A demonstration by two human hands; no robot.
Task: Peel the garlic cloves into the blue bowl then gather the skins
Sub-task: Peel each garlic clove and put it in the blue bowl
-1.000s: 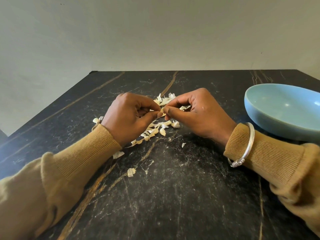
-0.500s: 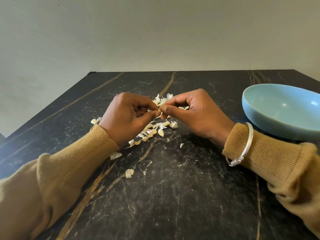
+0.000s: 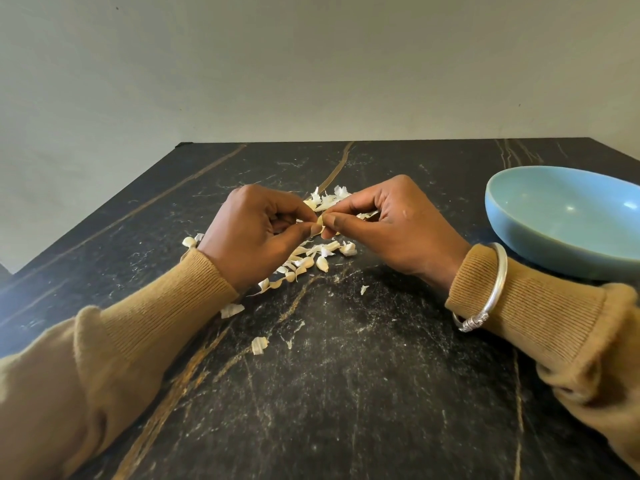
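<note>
Above the black marble table (image 3: 346, 393), left hand (image 3: 252, 233) and right hand (image 3: 394, 226) pinch one garlic clove (image 3: 320, 221) between fingertips.

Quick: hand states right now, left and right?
Left hand: pinching the garlic clove.
Right hand: pinching the same clove.

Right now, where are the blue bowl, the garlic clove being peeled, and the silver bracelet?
blue bowl (image 3: 568, 220): head view, bare inside surface.
garlic clove (image 3: 321, 220): head view, the exposed pale part.
silver bracelet (image 3: 503, 275): head view, smooth band above its knotted end.
</note>
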